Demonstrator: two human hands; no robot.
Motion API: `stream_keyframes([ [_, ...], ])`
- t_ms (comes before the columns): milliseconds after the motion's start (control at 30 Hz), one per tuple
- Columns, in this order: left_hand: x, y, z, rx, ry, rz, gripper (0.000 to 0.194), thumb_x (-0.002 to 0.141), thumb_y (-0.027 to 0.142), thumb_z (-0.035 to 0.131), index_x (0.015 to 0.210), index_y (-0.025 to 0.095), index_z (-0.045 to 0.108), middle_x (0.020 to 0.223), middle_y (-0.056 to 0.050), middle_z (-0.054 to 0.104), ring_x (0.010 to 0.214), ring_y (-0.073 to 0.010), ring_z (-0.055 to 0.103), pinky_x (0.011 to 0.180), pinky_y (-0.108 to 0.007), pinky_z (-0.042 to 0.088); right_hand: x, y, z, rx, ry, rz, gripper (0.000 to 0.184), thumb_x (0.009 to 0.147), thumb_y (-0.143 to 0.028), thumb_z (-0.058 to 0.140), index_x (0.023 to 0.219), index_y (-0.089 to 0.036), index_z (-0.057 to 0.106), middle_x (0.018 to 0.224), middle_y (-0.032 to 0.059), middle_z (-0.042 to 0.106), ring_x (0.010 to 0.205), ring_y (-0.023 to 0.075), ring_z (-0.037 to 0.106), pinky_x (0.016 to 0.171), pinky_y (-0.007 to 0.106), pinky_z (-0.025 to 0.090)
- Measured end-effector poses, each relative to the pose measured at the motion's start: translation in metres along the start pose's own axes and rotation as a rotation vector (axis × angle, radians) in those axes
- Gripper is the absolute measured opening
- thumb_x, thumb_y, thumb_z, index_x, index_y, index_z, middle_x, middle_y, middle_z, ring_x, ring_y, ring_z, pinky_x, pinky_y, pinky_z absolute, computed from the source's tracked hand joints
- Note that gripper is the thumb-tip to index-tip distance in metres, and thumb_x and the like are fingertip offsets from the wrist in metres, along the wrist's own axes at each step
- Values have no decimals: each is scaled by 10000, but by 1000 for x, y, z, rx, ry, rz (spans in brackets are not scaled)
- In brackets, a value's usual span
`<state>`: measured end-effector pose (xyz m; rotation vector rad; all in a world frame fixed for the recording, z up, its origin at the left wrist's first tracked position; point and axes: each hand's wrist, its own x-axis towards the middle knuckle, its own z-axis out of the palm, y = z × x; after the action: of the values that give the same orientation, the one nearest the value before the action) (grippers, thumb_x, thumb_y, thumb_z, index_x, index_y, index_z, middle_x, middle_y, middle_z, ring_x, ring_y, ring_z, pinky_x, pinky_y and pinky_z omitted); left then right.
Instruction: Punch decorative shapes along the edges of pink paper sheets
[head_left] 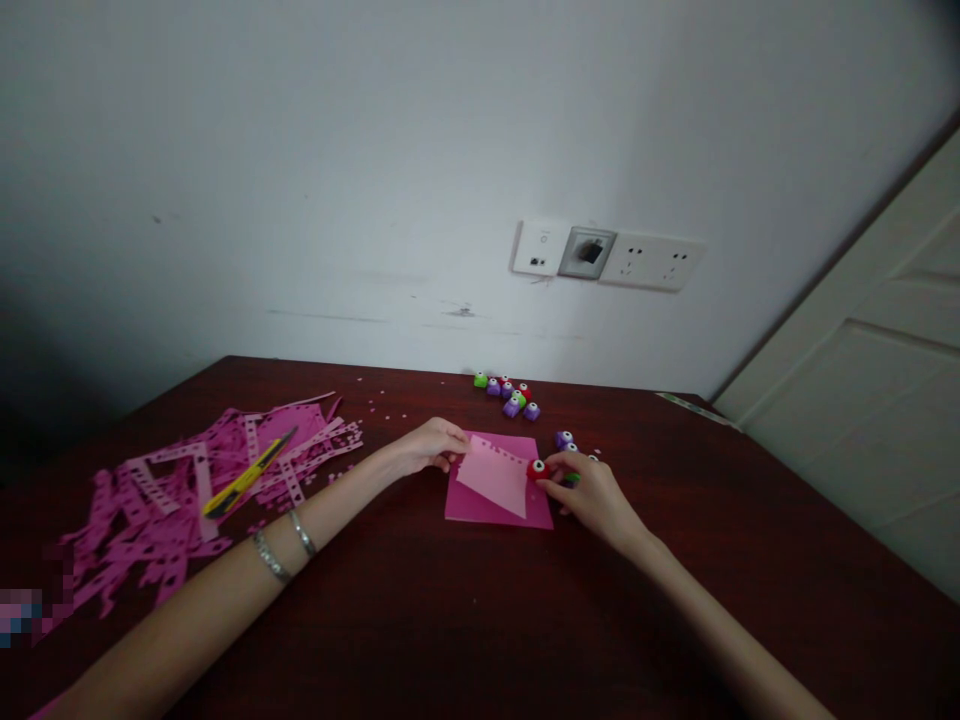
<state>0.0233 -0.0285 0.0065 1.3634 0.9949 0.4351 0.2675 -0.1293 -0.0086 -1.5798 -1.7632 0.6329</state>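
My left hand (pixel 435 447) pinches the upper left corner of a light pink sheet of paper (pixel 495 482). Small holes run along the sheet's top edge. Under it lies a darker pink sheet (pixel 469 508), flat on the table. In my right hand (pixel 589 488) is a small red craft punch (pixel 538 469) with a white top, held at the right edge of the light pink sheet. A bit of green shows beneath my right fingers; the fingers hide most of it. Just beyond that hand stand purple craft punches (pixel 565 439), partly covered.
Several red, green and purple punches (pixel 513 404) cluster toward the wall. A heap of punched pink paper strips (pixel 169 515) covers the table's left side, with a yellow utility knife (pixel 249 474) on top. Wall sockets (pixel 651 262) are at the back; a white panelled door (pixel 892 360) stands right.
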Motion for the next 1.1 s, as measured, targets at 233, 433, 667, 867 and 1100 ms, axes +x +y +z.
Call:
stream_keyframes([
  [233, 5, -4, -3, -12, -5, 2, 84, 644, 186, 611, 683, 116, 585, 508, 13, 528, 445, -64, 450, 430, -200, 342, -1, -1, 1, 27, -14, 27, 223, 731, -304, 609, 899, -157, 607, 755, 24, 562, 575, 129, 575, 403, 223, 544],
  [433, 4, -3, -1, -22, 2, 1, 66, 639, 178, 616, 662, 123, 588, 497, 22, 505, 450, -58, 422, 429, -196, 338, -1, -2, 1, 45, -22, 24, 252, 739, -324, 600, 921, -151, 609, 761, 24, 572, 568, 128, 583, 416, 228, 543],
  [667, 5, -7, 1, 17, -20, 10, 88, 617, 193, 624, 659, 125, 585, 508, 29, 501, 446, -55, 424, 416, -188, 349, 0, -5, 3, -61, -79, 31, 267, 775, -324, 573, 964, -143, 625, 698, 12, 592, 408, 97, 533, 356, 217, 456],
  [867, 2, -7, 13, 230, 51, 22, 56, 641, 175, 567, 660, 123, 578, 441, 51, 469, 382, -54, 416, 394, -190, 365, 1, -7, 5, -273, -50, -121, 241, 776, -306, 586, 930, -143, 675, 732, 50, 634, 604, 158, 574, 545, 259, 458],
  [1100, -2, -12, 26, 588, 197, 163, 88, 661, 173, 548, 739, 136, 530, 570, 9, 556, 462, -99, 513, 448, -214, 378, -1, -9, 4, -229, -86, -74, 283, 795, -337, 560, 976, -144, 663, 742, 55, 625, 515, 131, 536, 445, 228, 412],
])
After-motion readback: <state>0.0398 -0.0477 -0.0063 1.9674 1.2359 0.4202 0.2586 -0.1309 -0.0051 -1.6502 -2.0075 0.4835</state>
